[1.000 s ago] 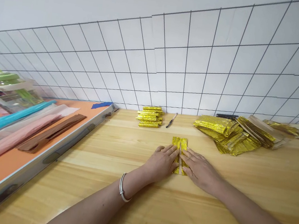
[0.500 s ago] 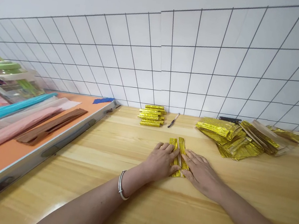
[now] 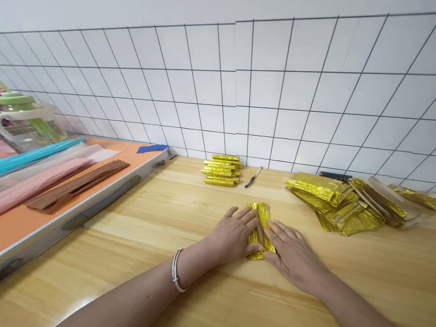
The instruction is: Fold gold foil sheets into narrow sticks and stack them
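A sheet of shiny gold foil paper point(image 3: 263, 211) lies on the wooden table with both its sides folded in toward the middle, a thin pale strip showing between the two folds. My left hand point(image 3: 234, 235) lies on the left fold with fingers stretched out. On the right fold rests my right hand point(image 3: 294, 254), its fingers extended and flat. The two thumbs almost meet at the near edge of the paper. Neither hand grips it; both press from above. A silver bangle point(image 3: 176, 270) circles my left wrist.
Folded gold paper strips point(image 3: 222, 170) are stacked by the tiled wall, beside a pen point(image 3: 254, 177). Loose gold sheets point(image 3: 336, 202) are piled at the back right. At left, a raised orange board point(image 3: 127, 175) holds coloured crepe paper point(image 3: 32, 184) and a green-lidded bottle point(image 3: 29, 123).
The gap between the two folds has narrowed at the far end, and the folded sides lie flatter. Both hands stay nearly in place. The view has shifted slightly.
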### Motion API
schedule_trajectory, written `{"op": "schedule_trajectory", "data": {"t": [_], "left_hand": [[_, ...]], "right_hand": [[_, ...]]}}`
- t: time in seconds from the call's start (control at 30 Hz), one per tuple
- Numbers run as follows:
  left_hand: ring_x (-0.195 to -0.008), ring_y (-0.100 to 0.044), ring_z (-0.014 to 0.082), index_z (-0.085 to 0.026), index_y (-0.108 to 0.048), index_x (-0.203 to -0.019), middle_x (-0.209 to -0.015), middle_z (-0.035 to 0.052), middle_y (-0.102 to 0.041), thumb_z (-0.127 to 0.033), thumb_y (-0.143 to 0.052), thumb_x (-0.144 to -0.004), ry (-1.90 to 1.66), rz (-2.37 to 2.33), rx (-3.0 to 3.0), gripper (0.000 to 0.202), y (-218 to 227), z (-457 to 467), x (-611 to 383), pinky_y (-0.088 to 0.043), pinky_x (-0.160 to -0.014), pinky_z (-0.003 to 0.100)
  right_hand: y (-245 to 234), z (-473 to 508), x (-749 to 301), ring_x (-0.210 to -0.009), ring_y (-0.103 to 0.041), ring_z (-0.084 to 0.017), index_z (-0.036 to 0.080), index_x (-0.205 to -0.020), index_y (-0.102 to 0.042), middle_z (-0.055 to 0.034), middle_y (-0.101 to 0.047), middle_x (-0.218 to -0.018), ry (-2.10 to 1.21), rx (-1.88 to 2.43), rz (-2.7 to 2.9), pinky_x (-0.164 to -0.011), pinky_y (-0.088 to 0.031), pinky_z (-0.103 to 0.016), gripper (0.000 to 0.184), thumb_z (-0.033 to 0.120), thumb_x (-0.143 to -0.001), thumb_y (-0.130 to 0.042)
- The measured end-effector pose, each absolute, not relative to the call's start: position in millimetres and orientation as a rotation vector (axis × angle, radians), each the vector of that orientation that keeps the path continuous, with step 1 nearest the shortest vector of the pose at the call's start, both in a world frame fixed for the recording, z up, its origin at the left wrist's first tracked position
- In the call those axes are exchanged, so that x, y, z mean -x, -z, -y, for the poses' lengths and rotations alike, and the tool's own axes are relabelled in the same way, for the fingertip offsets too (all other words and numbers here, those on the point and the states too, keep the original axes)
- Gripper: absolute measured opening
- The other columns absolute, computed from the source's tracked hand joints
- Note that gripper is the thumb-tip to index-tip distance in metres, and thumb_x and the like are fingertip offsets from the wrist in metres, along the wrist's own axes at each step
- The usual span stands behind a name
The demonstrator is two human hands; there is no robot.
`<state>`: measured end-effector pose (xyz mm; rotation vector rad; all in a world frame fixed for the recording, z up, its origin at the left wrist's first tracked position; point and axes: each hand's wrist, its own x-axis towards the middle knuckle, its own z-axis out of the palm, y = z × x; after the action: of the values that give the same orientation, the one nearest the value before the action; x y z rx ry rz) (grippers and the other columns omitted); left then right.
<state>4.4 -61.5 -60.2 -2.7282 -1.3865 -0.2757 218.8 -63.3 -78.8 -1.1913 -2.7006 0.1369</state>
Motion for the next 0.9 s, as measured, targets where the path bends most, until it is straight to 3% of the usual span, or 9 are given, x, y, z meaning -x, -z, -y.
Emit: {"op": "schedule_trajectory", "data": {"t": [0.27,0.47,0.73,0.9], "left_hand": [[-0.131,-0.032,0.0260,-0.019,-0.035,-0.133,-0.140,0.0129,-0.038,-0.061,-0.037,-0.084,0.306,1.372,2.777,0.065,62.0,59.1,-1.4,-0.022,-0.106,0.043],[-0.134,-0.028,0.0222,-0.023,-0.032,-0.136,-0.142,0.0067,-0.038,-0.053,-0.036,-0.089,0.281,1.232,2.913,0.056,65.0,50.0,6.7,-0.024,-0.106,0.040],[-0.132,-0.031,0.0226,-0.020,-0.035,-0.132,-0.139,0.0096,-0.041,-0.055,-0.038,-0.087,0.289,1.229,2.930,0.057,63.2,48.4,7.0,-0.025,-0.105,0.039],[-0.128,-0.038,0.0238,-0.019,-0.019,-0.141,-0.144,0.0147,-0.032,-0.059,-0.043,-0.083,0.303,1.293,2.924,0.074,63.2,46.3,10.3,-0.027,-0.103,0.039]], "right_hand": [[80.0,63.5,-218.9,-0.134,-0.026,-0.027,0.017,-0.140,-0.033,-0.0115,-0.032,-0.146,-0.129,1.213,2.710,-0.106,-0.026,-0.047,0.064,0.056,-0.090,-0.027],[78.0,65.3,-217.9,-0.133,-0.028,-0.027,0.016,-0.138,-0.037,-0.0131,-0.033,-0.145,-0.113,1.192,2.708,-0.105,-0.027,-0.047,0.062,0.054,-0.091,-0.027],[82.2,62.9,-218.0,-0.132,-0.028,-0.027,0.017,-0.138,-0.036,-0.0122,-0.034,-0.144,-0.110,1.184,2.688,-0.104,-0.028,-0.047,0.062,0.054,-0.090,-0.029],[82.7,61.6,-218.3,-0.134,-0.026,-0.027,0.018,-0.140,-0.032,-0.0108,-0.031,-0.146,-0.121,1.175,2.690,-0.105,-0.027,-0.047,0.062,0.054,-0.090,-0.029]]}}
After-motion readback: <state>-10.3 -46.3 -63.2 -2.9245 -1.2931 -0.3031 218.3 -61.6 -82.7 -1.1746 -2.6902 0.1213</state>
